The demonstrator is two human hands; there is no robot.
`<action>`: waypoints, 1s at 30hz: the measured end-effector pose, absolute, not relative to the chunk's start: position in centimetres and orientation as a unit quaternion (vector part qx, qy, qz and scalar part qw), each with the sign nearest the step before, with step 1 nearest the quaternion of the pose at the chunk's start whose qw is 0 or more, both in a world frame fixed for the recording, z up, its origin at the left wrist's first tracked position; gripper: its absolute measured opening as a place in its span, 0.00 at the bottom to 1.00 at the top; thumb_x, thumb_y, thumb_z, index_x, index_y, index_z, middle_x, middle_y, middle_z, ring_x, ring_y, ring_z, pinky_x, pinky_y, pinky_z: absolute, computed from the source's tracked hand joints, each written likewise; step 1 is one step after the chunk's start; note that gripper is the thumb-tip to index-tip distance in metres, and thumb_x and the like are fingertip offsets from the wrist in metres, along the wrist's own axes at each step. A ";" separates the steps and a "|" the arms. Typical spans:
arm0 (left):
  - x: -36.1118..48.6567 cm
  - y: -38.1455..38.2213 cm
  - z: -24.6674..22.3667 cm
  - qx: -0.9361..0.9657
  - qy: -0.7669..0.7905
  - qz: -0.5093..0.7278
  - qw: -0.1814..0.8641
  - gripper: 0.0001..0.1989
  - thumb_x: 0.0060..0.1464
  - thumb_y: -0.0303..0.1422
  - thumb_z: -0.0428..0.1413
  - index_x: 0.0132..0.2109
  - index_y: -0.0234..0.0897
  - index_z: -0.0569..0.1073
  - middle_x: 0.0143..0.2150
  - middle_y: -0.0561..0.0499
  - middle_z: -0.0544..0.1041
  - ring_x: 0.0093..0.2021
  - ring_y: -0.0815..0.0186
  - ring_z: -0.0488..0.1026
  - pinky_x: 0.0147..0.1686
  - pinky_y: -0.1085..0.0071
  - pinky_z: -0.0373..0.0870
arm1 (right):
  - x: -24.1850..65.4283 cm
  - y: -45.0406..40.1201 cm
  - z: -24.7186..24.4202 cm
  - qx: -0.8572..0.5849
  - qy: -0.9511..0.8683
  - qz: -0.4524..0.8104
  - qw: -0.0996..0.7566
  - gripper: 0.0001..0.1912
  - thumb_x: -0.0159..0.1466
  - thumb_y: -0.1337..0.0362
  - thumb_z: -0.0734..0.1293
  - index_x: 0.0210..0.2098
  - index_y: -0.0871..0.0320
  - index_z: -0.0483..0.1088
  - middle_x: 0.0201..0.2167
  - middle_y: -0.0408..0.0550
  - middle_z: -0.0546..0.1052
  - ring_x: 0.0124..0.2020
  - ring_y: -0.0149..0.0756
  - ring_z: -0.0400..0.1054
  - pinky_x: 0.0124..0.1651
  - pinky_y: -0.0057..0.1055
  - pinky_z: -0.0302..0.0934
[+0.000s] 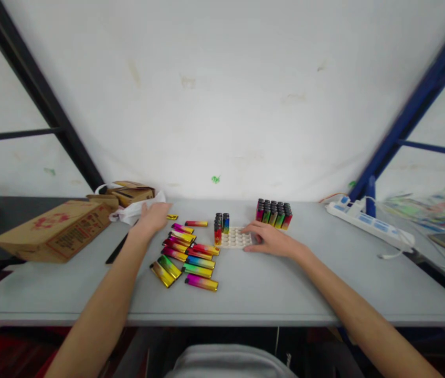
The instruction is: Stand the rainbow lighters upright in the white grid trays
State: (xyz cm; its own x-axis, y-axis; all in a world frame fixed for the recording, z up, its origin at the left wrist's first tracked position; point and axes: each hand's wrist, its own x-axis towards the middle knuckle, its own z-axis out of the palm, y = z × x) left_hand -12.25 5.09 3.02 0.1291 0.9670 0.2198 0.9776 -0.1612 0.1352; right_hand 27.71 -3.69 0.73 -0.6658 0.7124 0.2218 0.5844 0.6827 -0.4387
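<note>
My right hand (269, 239) grips the right end of a white tray with round holes (235, 239), with the fingers at its far side and the thumb at its near corner. Several lighters (218, 232) stand upright in the tray's left end. Over on the left, my left hand (154, 216) is beside a white plastic bag (134, 211), its fingertips partly hidden. A gold lighter (172, 217) shows just right of that hand; whether they touch is unclear. Many-coloured shiny lighters (194, 261) lie loose between my arms.
A block of upright lighters (273, 213) stands behind my right hand. Cardboard boxes (61, 228) and a dark flat strip (118, 249) are on the left. A white power strip (368, 223) with cables lies at the right. The white wall (230, 105) bounds the table's back.
</note>
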 end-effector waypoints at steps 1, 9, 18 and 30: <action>-13.0 5.3 3.0 -0.744 -0.657 -0.118 0.010 0.24 0.50 0.20 0.55 0.53 0.36 0.80 0.60 0.33 0.77 0.65 0.38 0.68 0.66 0.35 0.52 | 27.7 -3.7 0.8 -0.360 -0.897 0.168 0.191 0.27 0.68 0.50 0.71 0.60 0.58 0.71 0.48 0.54 0.75 0.40 0.39 0.70 0.47 0.36 0.67; -13.7 6.0 3.9 -0.762 -0.633 -0.137 -0.019 0.05 0.49 0.33 0.61 0.34 0.39 0.80 0.37 0.41 0.83 0.43 0.49 0.79 0.46 0.60 0.71 | 27.7 -3.5 0.6 -0.357 -0.897 0.169 0.196 0.27 0.68 0.50 0.71 0.59 0.59 0.72 0.47 0.54 0.75 0.38 0.38 0.70 0.46 0.36 0.67; -7.7 3.2 5.8 -0.627 -0.442 -0.508 -0.391 0.21 0.42 0.41 0.72 0.43 0.34 0.82 0.30 0.50 0.77 0.25 0.70 0.67 0.27 0.72 0.64 | 27.8 -3.5 0.6 -0.359 -0.896 0.176 0.196 0.27 0.68 0.49 0.71 0.60 0.58 0.71 0.48 0.54 0.75 0.39 0.38 0.70 0.46 0.36 0.67; -3.0 0.4 6.5 -0.500 -0.334 -0.551 -0.579 0.17 0.43 0.37 0.74 0.33 0.33 0.76 0.30 0.51 0.78 0.30 0.70 0.74 0.32 0.73 0.70 | 27.8 -3.4 0.3 -0.353 -0.898 0.171 0.199 0.28 0.68 0.49 0.71 0.60 0.59 0.71 0.48 0.54 0.74 0.40 0.38 0.70 0.47 0.36 0.67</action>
